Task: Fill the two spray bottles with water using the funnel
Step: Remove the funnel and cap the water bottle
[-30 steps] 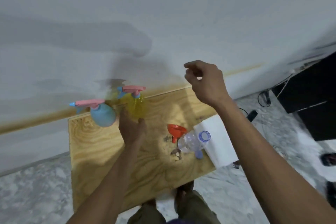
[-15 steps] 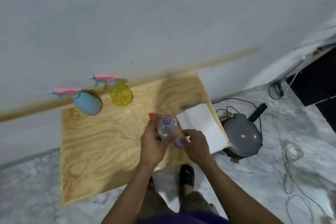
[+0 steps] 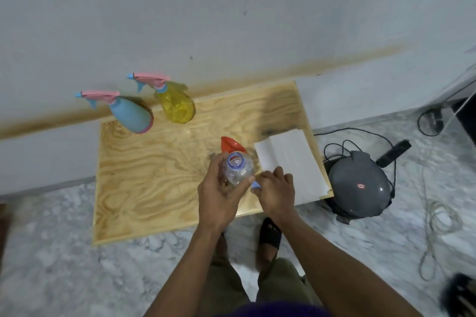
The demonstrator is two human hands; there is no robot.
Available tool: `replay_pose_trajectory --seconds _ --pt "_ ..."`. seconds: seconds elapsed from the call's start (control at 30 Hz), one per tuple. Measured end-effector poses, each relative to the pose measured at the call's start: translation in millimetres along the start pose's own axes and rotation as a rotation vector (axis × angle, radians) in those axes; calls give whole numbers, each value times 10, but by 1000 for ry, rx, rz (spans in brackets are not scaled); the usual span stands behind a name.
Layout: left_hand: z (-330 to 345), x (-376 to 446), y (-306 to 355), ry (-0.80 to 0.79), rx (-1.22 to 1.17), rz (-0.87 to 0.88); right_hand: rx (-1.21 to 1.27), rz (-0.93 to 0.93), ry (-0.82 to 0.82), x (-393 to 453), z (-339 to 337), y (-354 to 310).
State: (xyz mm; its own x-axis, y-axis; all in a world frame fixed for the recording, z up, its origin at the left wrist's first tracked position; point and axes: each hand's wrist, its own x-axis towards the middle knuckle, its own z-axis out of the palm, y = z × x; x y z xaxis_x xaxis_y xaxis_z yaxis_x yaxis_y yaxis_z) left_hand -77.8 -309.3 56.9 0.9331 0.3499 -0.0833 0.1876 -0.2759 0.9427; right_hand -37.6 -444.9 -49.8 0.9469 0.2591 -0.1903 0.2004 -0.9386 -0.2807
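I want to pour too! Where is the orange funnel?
In the head view, the orange funnel lies on the wooden board, right of centre, just beyond the clear water bottle and left of the white paper.

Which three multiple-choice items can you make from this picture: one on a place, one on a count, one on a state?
1. Where does the orange funnel lie?
A. On the wooden board, just beyond the clear water bottle
B. On the marble floor
C. In the yellow spray bottle

2. How many spray bottles stand on the board?
A. One
B. Two
C. Three

3. What is the state of the clear water bottle?
A. Capped, lying alone
B. Crushed flat
C. Uncapped, held by the left hand

Answers: 1 A, the funnel rests on the wood behind the bottle. 2 B, the yellow one and the blue spray bottle stand by the wall. 3 C, its mouth is open while the right hand pinches the small blue cap.
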Motion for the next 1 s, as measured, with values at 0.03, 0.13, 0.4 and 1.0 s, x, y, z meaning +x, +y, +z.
replay_pose_trajectory --seconds 0.03,0.13,0.4,1.0 --pt "4 -8 7 2 1 1 -8 -2 15 1 24 12" --pt "15 -14 29 -3 3 -1 -14 -6 32 6 53 40" --pt "65 -84 9 46 17 -23 550 185 145 -113 -447 115" --pt "329 -277 28 85 1 15 414 -512 87 -187 -1716 -170"
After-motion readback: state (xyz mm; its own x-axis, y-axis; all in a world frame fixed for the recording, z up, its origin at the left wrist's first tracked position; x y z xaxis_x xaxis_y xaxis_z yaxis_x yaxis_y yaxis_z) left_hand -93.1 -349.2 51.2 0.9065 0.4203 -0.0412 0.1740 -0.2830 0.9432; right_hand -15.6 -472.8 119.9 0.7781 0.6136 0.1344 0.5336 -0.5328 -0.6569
